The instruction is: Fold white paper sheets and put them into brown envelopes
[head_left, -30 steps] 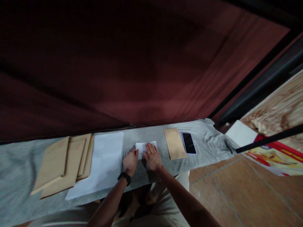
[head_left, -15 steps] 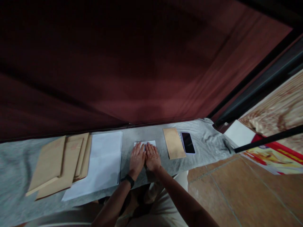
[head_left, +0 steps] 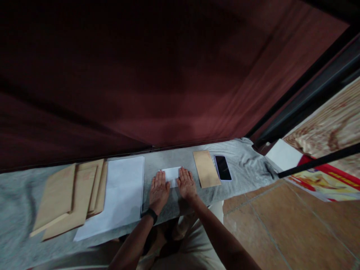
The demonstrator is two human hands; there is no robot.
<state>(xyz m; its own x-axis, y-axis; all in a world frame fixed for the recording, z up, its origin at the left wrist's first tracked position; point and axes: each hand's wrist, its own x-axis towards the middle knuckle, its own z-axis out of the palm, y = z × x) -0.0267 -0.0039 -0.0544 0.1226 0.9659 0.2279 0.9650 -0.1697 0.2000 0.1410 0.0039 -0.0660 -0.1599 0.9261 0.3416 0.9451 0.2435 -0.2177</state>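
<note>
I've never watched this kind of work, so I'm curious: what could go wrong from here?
The small white paper could shift or crease if the left hand and right hand, at its two ends, press unevenly. The stacked brown envelopes, overlapping askew, might slide if bumped.

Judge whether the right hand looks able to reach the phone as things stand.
Probably yes: the right hand rests on the small white paper, and only a flat brown envelope lies between it and the phone.
</note>
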